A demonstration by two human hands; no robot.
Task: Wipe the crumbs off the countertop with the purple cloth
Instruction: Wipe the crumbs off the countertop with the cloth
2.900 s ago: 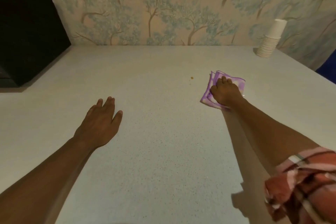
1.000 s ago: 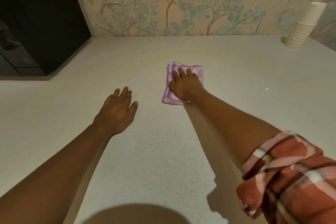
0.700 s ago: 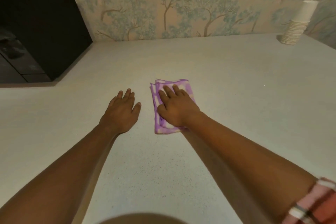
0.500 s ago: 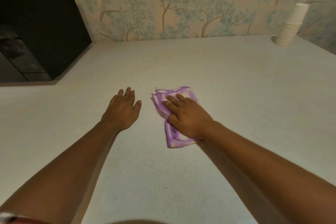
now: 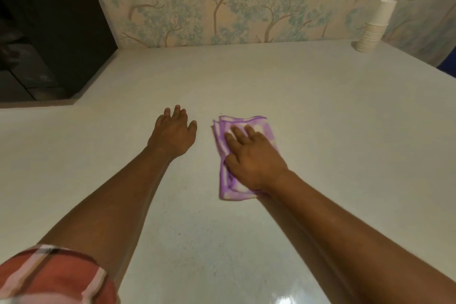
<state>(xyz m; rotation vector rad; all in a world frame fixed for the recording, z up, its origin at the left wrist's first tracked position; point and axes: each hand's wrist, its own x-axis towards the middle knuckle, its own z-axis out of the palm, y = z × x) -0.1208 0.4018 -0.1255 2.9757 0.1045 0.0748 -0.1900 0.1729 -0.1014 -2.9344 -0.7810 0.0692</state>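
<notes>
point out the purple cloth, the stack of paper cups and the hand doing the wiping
purple cloth (image 5: 249,121), head view, on its far edge beyond the fingertips
stack of paper cups (image 5: 372,34), head view, on the ribbed rims low in the stack
right hand (image 5: 251,158), head view, on the back of the hand

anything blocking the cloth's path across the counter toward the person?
Nothing visible does. The right hand lies flat on the purple cloth, and the countertop nearer the person is bare. The left hand rests apart on its left; the cup stack stands far back right.

Rolled plaid sleeve (image 5: 49,276) — red, pink, white
</notes>
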